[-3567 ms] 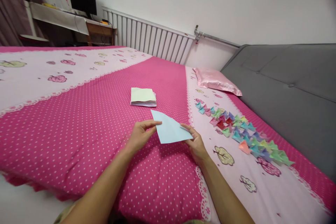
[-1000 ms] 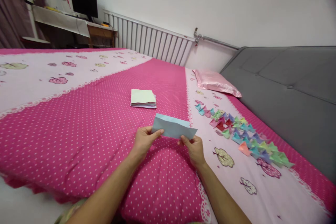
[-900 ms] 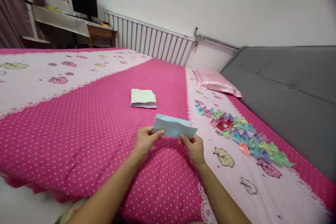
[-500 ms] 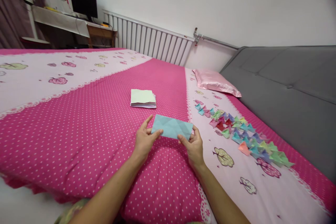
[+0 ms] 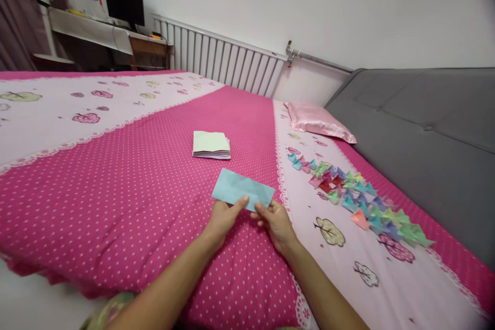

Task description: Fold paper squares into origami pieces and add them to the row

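Observation:
A light blue paper, folded into a narrow rectangle, lies nearly flat just above the pink dotted bedspread. My left hand pinches its near edge with thumb and fingers. Close beside it, my right hand pinches the same near edge. Both hands sit close together under the paper's near side. A stack of square papers with a pale green top sheet lies beyond the blue paper.
Several small folded paper shapes in mixed colours lie in a band on the right. A pink satin pillow lies behind them. A grey padded headboard runs along the right. A radiator and a desk stand at the back.
The blue paper went from a triangle held up to a folded rectangle lowered toward the bed. Both hands slid from its ends to its near edge, closer together.

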Available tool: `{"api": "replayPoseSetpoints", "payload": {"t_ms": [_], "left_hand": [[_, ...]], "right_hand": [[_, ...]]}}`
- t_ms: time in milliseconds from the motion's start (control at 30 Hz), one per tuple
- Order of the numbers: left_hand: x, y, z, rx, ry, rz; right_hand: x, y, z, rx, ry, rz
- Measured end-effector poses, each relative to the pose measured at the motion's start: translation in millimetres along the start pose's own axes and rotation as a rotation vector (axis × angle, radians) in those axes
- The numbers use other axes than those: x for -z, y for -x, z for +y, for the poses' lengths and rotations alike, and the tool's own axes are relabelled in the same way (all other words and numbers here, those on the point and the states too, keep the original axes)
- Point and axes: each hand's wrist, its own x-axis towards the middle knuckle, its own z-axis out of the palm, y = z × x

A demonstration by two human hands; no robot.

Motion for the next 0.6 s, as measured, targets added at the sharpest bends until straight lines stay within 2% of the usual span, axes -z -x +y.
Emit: {"api": "replayPoseSetpoints", "payload": {"t_ms": [167,267,400,500,600], "left_hand": [[1.4,-0.4,-4.9,0.1,0.075,-0.127],[3.4,-1.8,-7.7,0.123,0.142,-0.158],[5.4,-4.9,-9.3,0.158,0.202,-0.111],[7.7,-8.7,-9.0,0.132,0.218,-0.03],[11.9,-13.5,-7.9,0.105,0.226,0.0]], "right_hand": [[-2.5,3.1,0.7,-0.076,0.084,-0.112],[-2.1,4.4,1.1,-0.087,0.122,-0.143],[-1.3,5.4,0.9,-0.097,0.157,-0.168],[-1.3,5.8,0.0,-0.107,0.178,-0.197],[-1.0,5.9,-0.2,-0.109,0.186,-0.224]]}}
